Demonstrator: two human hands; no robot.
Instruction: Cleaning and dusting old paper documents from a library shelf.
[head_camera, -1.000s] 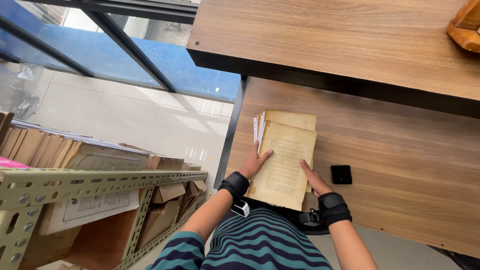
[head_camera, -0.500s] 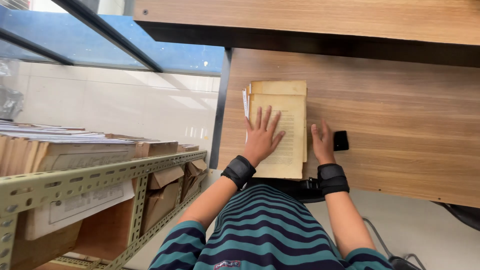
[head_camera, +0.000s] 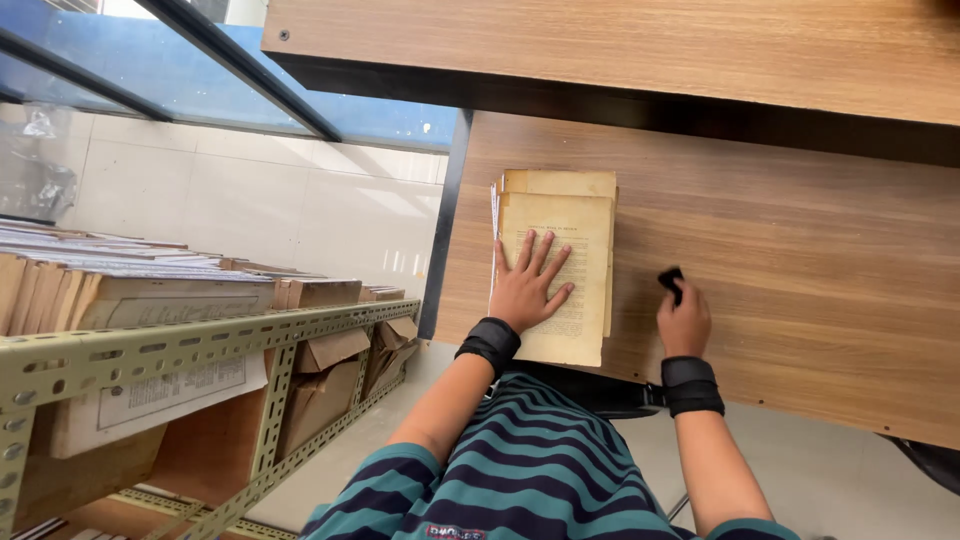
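The wooden desk (head_camera: 800, 260) bears a stack of yellowed papers (head_camera: 560, 240) near its left edge. Left of the desk, a metal shelf (head_camera: 200, 340) holds old books and brown folders. The left hand (head_camera: 530, 290) lies flat on the papers, fingers spread. Right of the papers, the right hand (head_camera: 684, 322) has its fingers curled around a small black object (head_camera: 671, 280).

The left hand (head_camera: 528, 292) is laid flat, palm down, with the fingers (head_camera: 545, 255) spread and extended. The right hand (head_camera: 684, 320) is curled, its fingers closed around something small. A black band is worn on each wrist.
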